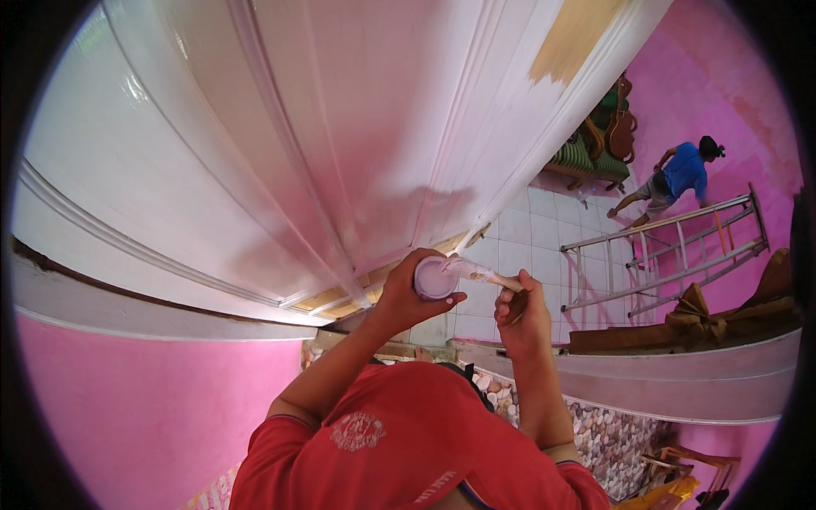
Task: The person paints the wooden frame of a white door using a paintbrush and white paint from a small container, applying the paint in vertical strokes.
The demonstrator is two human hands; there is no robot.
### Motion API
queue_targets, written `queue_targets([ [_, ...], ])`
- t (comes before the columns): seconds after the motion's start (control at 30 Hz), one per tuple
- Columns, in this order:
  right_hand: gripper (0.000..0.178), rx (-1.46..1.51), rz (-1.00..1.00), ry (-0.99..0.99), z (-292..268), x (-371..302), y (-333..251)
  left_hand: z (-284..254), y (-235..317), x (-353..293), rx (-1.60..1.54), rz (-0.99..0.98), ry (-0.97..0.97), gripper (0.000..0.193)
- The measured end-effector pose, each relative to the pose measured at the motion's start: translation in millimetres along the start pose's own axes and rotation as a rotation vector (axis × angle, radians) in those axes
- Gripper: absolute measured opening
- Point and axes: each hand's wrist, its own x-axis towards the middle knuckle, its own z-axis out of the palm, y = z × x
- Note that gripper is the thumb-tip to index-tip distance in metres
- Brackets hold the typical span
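Observation:
My left hand (406,289) is wrapped around a small cup of pale paint (434,281), held in front of my chest. In my right hand (525,316) is a paintbrush (481,274), gripped by its handle. Its paint-coated bristles point left and reach the rim of the cup; whether they dip into the paint I cannot tell. Just beyond both hands stands a panelled door (340,127), mostly coated white. A bare wood-coloured patch (571,38) shows at its upper right, and more wood tone shows along its bottom edge.
To the right, a person in a blue shirt (682,172) is beside an aluminium ladder (663,248) on the white tiled floor (531,234). A green striped seat (586,157) stands behind the door's edge. Pink walls (161,399) flank the doorway, and brown fabric (697,319) hangs at the right.

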Motion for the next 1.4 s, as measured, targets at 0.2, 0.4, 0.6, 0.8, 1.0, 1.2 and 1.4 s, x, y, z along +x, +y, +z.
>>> queue_targets([
  [0.2,0.026,0.037,-0.045,-0.015,9,5,-21,2,4,2,0.089,0.013,-0.01,0.059],
  [0.4,0.035,0.021,-0.609,-0.033,48,17,-106,-5,-7,-12,0.15,0.015,0.063,0.064],
  [0.6,0.031,-0.262,-1.188,0.078,100,24,-207,-13,-15,-29,0.165,-0.016,0.057,0.065],
  [0.8,0.03,-0.393,-1.296,0.055,135,46,-256,-18,-28,-47,0.121,-0.092,0.111,0.065],
  [1.0,0.033,-0.531,-1.396,0.087,168,50,-279,-19,-24,-57,0.179,-0.092,0.108,0.066],
  [1.2,0.037,-0.461,-1.497,0.105,180,37,-300,-22,-16,-62,0.19,-0.134,0.147,0.067],
  [1.4,0.037,-0.73,-1.453,0.172,163,41,-275,-20,-7,-62,0.156,-0.166,0.154,0.068],
])
